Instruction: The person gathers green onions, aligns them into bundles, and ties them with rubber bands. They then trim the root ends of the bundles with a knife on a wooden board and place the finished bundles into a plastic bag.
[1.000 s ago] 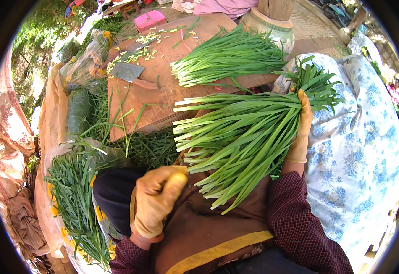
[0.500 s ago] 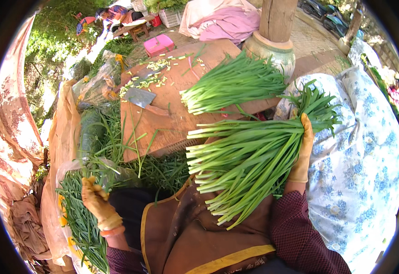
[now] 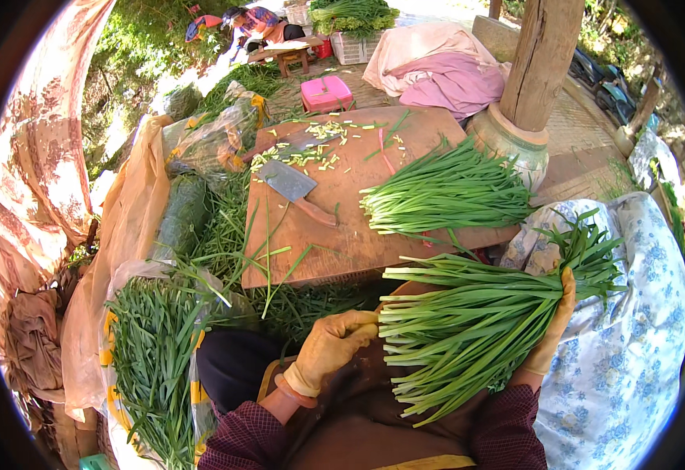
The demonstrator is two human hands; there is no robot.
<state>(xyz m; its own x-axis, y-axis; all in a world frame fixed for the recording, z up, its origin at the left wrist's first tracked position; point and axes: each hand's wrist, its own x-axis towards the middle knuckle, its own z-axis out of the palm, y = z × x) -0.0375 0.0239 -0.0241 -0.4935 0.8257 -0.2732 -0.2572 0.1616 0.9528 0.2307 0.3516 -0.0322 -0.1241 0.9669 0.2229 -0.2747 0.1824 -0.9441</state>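
My right hand (image 3: 552,323), in its yellowish glove, is closed around the leafy end of a bunch of long green stalks (image 3: 472,329), which fans out over my lap with its pale ends to the left. My left hand (image 3: 325,352) is apart from the right, fingers curled together by those pale ends — whether they pinch a stalk, I cannot tell. I judge this gathering to be partway along: the bunch is full, but its ends are uneven and I see no tie on it. One neater pile of stalks (image 3: 444,192) lies on the wooden board (image 3: 358,243), near the cleaver (image 3: 288,180), and the short cut pieces (image 3: 323,157) suggest some trimming is done. The greens (image 3: 154,352) in the open bag at my left look like plenty left — though I can't tell whether they await sorting.
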